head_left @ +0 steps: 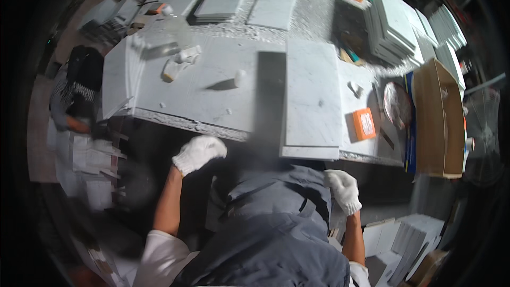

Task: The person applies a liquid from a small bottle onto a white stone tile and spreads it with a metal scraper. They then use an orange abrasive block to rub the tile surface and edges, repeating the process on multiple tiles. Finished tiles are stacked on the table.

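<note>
Both my hands wear white work gloves. My left hand [198,152] hangs just below the rough front edge of a white marble-topped bench [186,95], fingers loosely curled, holding nothing I can see. My right hand [343,191] is lower, beside my hip, below the bench edge, fingers bent downward and empty. A white marble slab [313,101] lies on the bench and sticks out over its front edge between my hands. A dark grey strip [270,95] lies along the slab's left side. My grey apron [276,228] fills the lower middle.
An orange block [364,124] lies on the bench right of the slab, near a round disc [396,103] and a cardboard box [441,122]. Stacks of marble tiles [393,26] stand behind. White cloths [180,61] and a small white piece [240,78] lie on the bench. Tile stacks sit on the floor at lower right [409,239].
</note>
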